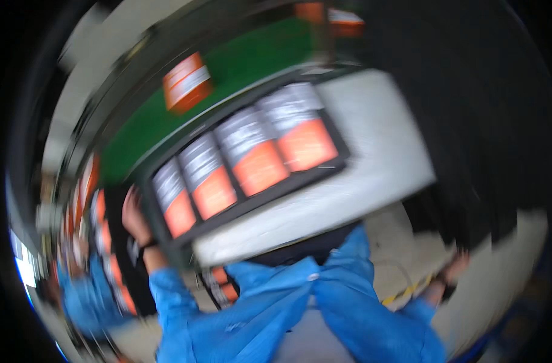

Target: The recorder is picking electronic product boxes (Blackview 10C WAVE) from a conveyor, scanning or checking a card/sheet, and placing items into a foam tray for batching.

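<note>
A black tray [246, 202] with several orange-and-grey packs [261, 166] standing side by side in it lies slantwise ahead of me. My left hand [134, 216] is at the tray's left end, beside its dark outer edge. Motion blur hides whether its fingers touch the tray or hold anything. Far from the tray, my right hand [456, 266] hangs out to the right at the end of a blue sleeve, over the floor. Its fingers are smeared too, and no held thing can be made out.
The tray rests partly on a white tabletop [379, 139]. Beyond it runs a green surface [258, 57] bearing an orange-and-white box [187, 85]. At left, a person in blue [91, 296] is beside a row of orange packs. Yellow-and-black tape [409, 290] marks the floor.
</note>
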Demonstrator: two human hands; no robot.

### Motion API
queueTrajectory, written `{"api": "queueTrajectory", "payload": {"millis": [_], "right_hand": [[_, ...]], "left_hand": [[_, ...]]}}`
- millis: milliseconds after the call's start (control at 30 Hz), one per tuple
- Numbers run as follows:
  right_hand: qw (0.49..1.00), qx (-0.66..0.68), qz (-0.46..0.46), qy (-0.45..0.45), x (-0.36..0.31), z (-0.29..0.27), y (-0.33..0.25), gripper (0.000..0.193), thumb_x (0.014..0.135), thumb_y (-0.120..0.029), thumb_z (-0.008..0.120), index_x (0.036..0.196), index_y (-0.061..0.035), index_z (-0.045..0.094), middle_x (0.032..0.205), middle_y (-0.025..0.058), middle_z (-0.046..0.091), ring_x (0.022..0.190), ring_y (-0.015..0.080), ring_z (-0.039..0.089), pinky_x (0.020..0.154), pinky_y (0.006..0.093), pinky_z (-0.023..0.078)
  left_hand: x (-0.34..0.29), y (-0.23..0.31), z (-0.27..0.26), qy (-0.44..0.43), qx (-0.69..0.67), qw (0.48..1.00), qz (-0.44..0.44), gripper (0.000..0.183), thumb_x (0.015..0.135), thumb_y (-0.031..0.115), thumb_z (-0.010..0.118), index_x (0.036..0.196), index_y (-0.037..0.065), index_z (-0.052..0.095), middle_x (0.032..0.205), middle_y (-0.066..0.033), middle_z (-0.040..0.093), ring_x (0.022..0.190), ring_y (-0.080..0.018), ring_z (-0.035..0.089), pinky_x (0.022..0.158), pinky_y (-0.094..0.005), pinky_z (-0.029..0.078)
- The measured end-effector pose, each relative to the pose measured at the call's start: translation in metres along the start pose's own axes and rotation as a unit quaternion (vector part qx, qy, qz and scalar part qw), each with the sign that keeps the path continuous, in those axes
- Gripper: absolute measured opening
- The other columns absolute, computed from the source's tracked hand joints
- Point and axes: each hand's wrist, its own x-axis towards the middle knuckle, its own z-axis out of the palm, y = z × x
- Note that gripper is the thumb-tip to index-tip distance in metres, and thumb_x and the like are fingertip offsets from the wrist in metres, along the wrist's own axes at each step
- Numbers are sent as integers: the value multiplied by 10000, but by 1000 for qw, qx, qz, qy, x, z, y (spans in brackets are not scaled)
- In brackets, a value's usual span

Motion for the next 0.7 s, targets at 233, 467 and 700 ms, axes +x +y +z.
{"api": "queueTrajectory", "payload": {"millis": [233, 467, 700], "right_hand": [[961, 206, 1, 184, 94, 24, -415, 296, 943, -100, 477, 1190, 42, 557, 1006, 135, 616, 830, 203, 563, 755, 294, 464], [764, 434, -433, -203, 44, 95, -681, 159, 788, 30, 493, 919, 24, 583, 977, 149, 556, 867, 234, 548, 788, 318, 448], [618, 441, -422, -496, -34, 184, -850, 130, 840, -15, 534, 909, 0, 644, 808, 71, 651, 702, 129, 608, 645, 252, 466]], "left_hand": [[-82, 75, -9, -82, 117, 990, 1, 332, 937, 171, 541, 1176, -52, 602, 1000, -150, 696, 910, -192, 663, 823, -294, 511], [-120, 74, 17, -58, 262, 963, -27, 583, 892, 200, 583, 1355, -92, 382, 1223, -311, 542, 1137, -412, 531, 968, -430, 422], [-127, 54, 30, -50, 191, 979, 53, 564, 914, 96, 546, 1428, -2, 335, 1468, -225, 346, 1370, -324, 339, 1087, -377, 323]]}}
